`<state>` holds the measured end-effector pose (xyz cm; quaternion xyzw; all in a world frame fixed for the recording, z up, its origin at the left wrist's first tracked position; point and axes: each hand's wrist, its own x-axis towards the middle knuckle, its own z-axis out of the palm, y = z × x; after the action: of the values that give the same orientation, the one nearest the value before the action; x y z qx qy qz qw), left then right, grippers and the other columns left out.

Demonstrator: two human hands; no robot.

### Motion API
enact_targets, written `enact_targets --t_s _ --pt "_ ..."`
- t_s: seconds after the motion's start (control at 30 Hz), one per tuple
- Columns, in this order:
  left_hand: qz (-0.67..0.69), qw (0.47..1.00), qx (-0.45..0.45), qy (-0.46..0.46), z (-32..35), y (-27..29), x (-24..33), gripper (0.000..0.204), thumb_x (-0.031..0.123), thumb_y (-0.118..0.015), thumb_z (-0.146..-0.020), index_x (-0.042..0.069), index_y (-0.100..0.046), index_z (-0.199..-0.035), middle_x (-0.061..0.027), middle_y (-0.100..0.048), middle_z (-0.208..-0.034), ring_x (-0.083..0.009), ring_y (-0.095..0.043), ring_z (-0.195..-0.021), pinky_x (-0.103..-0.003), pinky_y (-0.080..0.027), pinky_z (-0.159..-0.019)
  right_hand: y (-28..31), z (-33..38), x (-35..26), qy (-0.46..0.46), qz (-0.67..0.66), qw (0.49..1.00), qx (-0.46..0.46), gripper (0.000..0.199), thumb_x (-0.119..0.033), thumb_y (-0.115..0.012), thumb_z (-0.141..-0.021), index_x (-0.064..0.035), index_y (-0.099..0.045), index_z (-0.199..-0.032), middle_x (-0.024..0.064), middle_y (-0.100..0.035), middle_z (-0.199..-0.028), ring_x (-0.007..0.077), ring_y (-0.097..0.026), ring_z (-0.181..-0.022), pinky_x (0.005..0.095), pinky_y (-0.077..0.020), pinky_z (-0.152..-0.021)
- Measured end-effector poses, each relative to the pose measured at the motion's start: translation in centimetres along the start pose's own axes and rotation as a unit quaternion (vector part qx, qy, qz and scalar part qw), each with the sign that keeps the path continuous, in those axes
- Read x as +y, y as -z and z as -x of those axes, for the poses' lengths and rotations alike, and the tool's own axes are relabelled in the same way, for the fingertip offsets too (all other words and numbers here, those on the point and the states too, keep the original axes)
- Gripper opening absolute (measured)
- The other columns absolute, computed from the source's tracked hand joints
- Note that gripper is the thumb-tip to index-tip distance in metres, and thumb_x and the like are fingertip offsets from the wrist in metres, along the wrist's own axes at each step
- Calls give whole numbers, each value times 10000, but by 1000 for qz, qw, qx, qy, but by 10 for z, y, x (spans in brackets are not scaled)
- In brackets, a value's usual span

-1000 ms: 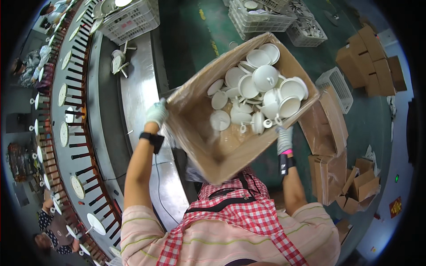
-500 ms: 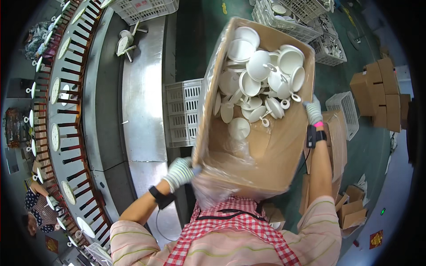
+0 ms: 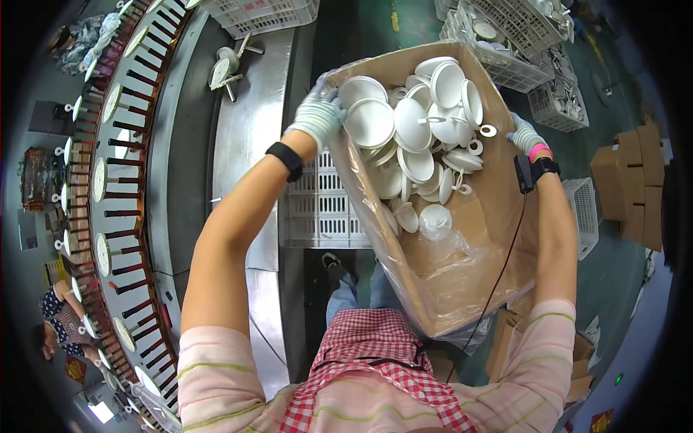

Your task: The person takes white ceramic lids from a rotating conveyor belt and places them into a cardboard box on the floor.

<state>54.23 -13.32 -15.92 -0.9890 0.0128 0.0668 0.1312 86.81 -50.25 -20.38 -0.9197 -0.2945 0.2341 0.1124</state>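
Note:
A large open cardboard box (image 3: 498, 216), lined with clear plastic film (image 3: 447, 267), is tilted in front of me. White round lids with ring handles (image 3: 411, 124) are heaped toward its far end. My left hand (image 3: 317, 115), in a striped glove, is closed over the box's far left corner beside the lids. On the right side, my right hand (image 3: 527, 137), gloved too, grips the wall near the far right; part of its fingers is hidden behind the cardboard. A white slotted plastic crate (image 3: 325, 206) stands under the box's left side.
Along the left runs a metal bench (image 3: 242, 144) beside a conveyor (image 3: 119, 209) carrying white discs. White crates of parts (image 3: 498, 61) stand far right, stacked cartons (image 3: 628, 180) at right. A cable (image 3: 505, 263) hangs from my right wrist. Another person (image 3: 65, 317) is at far left.
My left hand has moved from the box's near left corner to its far left corner. The box has turned and shifted right, uncovering more of the slotted crate. My right hand stays on the right wall.

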Motion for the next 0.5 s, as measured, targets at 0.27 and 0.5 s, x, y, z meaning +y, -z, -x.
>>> enact_targets --t_s 0.27,0.5 --pt "368 893 -100 241 75 7 76 278 107 -539 -763 -53 -600 -982 -216 -644 -822 -399 -621 -803 -389 -513 -757 3 -13 -62 -24 101 994 -20 596 -103 -653 -760 -100 -434 -1315 213 -553 -1208 364 -519 -1130 418 -438 -936" --pt "162 985 -51 -36 204 -1 137 141 191 -596 -650 74 -641 -584 -116 -593 -551 -289 -612 -573 -409 -480 -529 -39 -40 -204 171 192 966 17 455 -101 -557 -806 -143 -497 -1256 195 -608 -1103 361 -578 -1020 443 -469 -873"
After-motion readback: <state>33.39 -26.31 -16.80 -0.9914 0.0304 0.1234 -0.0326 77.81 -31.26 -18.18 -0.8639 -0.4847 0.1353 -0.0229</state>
